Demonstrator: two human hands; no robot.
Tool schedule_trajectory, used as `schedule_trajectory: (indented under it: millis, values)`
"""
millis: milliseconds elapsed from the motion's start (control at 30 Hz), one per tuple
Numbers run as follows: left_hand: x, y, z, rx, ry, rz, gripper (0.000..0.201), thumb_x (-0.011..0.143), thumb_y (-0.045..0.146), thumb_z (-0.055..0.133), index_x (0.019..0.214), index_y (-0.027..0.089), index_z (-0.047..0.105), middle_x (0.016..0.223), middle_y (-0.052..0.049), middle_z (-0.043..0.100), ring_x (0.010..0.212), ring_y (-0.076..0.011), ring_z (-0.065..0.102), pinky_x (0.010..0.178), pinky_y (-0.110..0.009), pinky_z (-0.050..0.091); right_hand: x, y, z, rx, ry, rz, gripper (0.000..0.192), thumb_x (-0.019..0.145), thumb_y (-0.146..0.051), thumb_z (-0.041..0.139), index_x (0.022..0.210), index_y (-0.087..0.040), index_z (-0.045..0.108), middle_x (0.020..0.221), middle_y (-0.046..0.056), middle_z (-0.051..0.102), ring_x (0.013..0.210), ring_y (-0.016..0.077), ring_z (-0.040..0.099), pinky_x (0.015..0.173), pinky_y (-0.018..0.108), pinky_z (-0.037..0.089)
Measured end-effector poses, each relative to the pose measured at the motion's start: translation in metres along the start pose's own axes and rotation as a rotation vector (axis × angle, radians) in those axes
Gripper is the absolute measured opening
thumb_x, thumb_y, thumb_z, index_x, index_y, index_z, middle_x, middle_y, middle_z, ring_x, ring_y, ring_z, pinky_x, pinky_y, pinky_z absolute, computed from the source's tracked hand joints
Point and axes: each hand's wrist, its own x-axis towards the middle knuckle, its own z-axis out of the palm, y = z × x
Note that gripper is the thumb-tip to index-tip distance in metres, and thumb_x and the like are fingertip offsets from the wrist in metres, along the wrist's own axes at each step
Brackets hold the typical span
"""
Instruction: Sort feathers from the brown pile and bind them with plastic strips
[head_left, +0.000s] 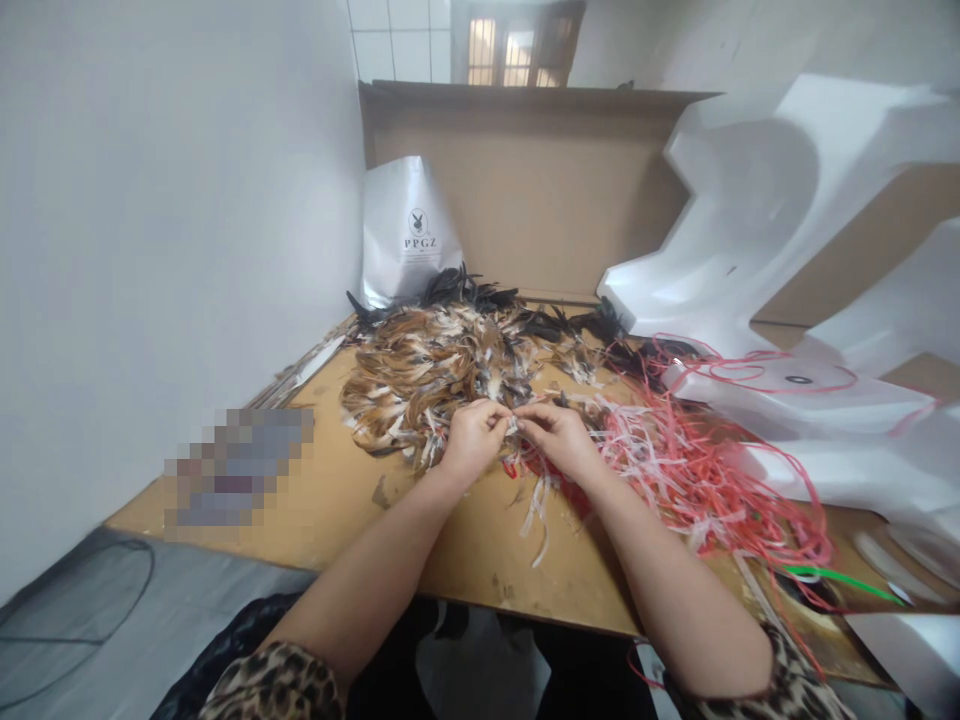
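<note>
Two hands [472, 440] [559, 435], one feather heap [435, 370], one silver bag [405, 235]

— What lies on the board [465, 560]?

— A heap of feathers [435, 370] at its middle, with a tangle of strips [690, 470] to the right, touching it.

— And the hands?

— The left hand [471, 440] and right hand [559, 435] meet at the heap's near edge, fingertips touching.

— Behind that?

— A bag [405, 235] leans on the cardboard sheet [540, 190] at the back. Foam blocks [795, 230] sit along the right.
</note>
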Motion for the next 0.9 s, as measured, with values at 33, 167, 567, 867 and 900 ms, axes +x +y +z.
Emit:
schedule_trajectory:
  millis: [33,167,567,867,900]
  values:
    - [0.0,0.001,0.0,0.005,0.003,0.009,0.012,0.07,0.016,0.051,0.071,0.018,0.062,0.07,-0.003,0.058,0.063,-0.0116,0.051,0.062,-0.022,0.039,0.0,0.001,0.0,-0.003,-0.005,0.005,0.018,0.074,-0.025,0.05,0.084,-0.02,0.064,0.078,0.001,0.066,0.07,0.0147,0.059,0.067,0.027,0.045]
    - [-0.001,0.004,0.0,-0.003,-0.002,0.007,0.012,0.071,0.017,0.051,0.071,0.018,0.062,0.069,-0.003,0.057,0.064,-0.0117,0.05,0.063,-0.022,0.038,0.0,0.005,0.003,-0.017,0.023,0.02,0.017,0.075,-0.027,0.048,0.079,-0.018,0.062,0.071,0.001,0.064,0.064,0.0136,0.057,0.061,0.025,0.044]
    - [-0.002,-0.002,0.004,-0.119,-0.002,-0.116,0.011,0.069,0.023,0.055,0.071,0.018,0.065,0.068,-0.003,0.062,0.063,-0.0132,0.054,0.062,-0.023,0.04,0.001,0.009,0.001,-0.048,0.192,-0.007,0.011,0.073,-0.024,0.045,0.075,-0.018,0.055,0.064,0.001,0.057,0.056,0.0121,0.051,0.054,0.024,0.042]
    - [-0.003,0.001,0.005,-0.217,-0.077,-0.153,0.011,0.068,0.023,0.055,0.069,0.015,0.062,0.064,-0.003,0.061,0.058,-0.0113,0.054,0.055,-0.021,0.041,0.001,0.004,-0.011,-0.036,0.224,-0.028,0.013,0.074,-0.021,0.045,0.08,-0.018,0.056,0.071,0.002,0.06,0.061,0.013,0.054,0.057,0.025,0.042]
    - [-0.003,0.002,0.005,-0.24,-0.084,-0.172,0.011,0.068,0.023,0.055,0.069,0.015,0.061,0.063,-0.003,0.061,0.057,-0.0111,0.054,0.053,-0.021,0.04,0.001,0.002,-0.012,-0.026,0.228,-0.032,0.013,0.074,-0.021,0.046,0.08,-0.018,0.056,0.071,0.003,0.06,0.062,0.0132,0.054,0.058,0.025,0.043]
